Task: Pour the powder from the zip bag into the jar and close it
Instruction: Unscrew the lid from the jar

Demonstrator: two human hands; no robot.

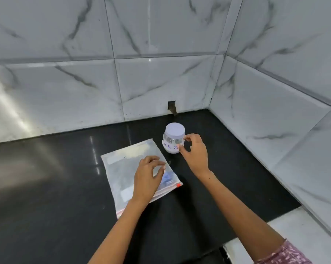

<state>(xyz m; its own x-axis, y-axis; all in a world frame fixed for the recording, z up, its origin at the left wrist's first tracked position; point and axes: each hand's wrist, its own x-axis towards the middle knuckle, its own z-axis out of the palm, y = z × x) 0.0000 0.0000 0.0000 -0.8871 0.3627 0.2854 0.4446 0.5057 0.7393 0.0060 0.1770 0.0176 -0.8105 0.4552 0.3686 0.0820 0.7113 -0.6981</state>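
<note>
Surroundings: a glossy black countertop [65,197] set in a corner of white marble-pattern wall tiles [141,82]; a small dark square cut-out [171,105] sits in the back wall at counter level.
Zip bag [130,168]: lies flat on the countertop, left of the jar and close to it without touching; clear plastic with pale powder visible inside, mostly toward the far end.
Bag closure: the red-lined zip strip runs along the near edge, with a small red slider [178,185] at its right-hand end — it appears closed.
Jar [173,139]: stands upright on the countertop, near the back-right corner, behind and right of the bag; clear body with a white lid [175,129] on top and a white handwritten label [170,146] reading "MILK PO…", the rest hidden by the fingers.
Left hand [147,178]: palm down over the near right part of the bag, fingers loosely curled and slightly apart; whether the fingertips touch the plastic cannot be told.
Right hand [194,152]: at the jar's right side — thumb and forefinger tips on the jar wall in a light pinch, other fingers curled.
Sleeve [286,254]: pink patterned fabric at the lower right edge.
</note>
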